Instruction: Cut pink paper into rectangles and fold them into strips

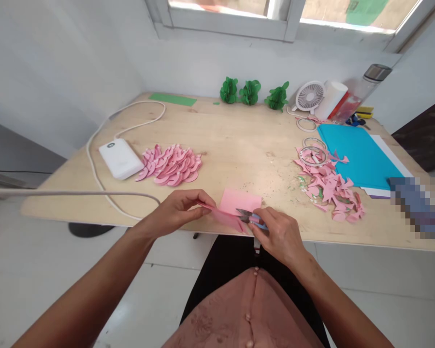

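Note:
Near the table's front edge, my left hand (pixel 183 209) pinches a piece of pink paper (pixel 226 220) by its left end. My right hand (pixel 280 234) is closed around a pair of scissors (pixel 252 218), whose dark blades point left and lie at the right side of that paper. Whether the blades have paper between them, I cannot tell. Just behind lies another flat pink paper piece (pixel 239 199) on the tabletop. A heap of cut, rounded pink paper pieces (pixel 176 164) rests to the left, beyond my left hand.
A white power bank (pixel 120 158) with a cable sits at left. Pink paper scraps (pixel 333 191) and tape rolls (pixel 313 156) lie right, beside blue sheets (pixel 358 154). Green paper shapes (pixel 250 93), a small fan (pixel 311 96) and a bottle (pixel 358 94) line the back.

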A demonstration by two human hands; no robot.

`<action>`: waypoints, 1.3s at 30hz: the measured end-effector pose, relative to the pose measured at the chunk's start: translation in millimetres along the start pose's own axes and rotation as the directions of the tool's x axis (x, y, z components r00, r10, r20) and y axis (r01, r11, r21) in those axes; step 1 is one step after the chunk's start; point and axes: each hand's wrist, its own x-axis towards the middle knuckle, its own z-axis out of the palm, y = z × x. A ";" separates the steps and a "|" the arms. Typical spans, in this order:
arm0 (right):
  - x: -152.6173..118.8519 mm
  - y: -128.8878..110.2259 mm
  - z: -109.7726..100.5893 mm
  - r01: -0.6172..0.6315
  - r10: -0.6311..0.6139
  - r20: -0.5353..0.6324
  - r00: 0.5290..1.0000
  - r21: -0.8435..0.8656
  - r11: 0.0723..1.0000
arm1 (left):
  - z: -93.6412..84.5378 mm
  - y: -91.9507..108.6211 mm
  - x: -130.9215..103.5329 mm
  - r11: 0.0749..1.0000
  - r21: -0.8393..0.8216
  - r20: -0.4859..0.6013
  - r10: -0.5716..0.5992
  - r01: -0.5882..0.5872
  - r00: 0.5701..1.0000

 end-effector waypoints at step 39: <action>6.6 -24.8 -3.5 0.135 -0.112 0.138 0.984 -0.165 0.977 | 19.9 -3.9 36.2 0.990 0.028 -0.149 -0.133 0.138 0.980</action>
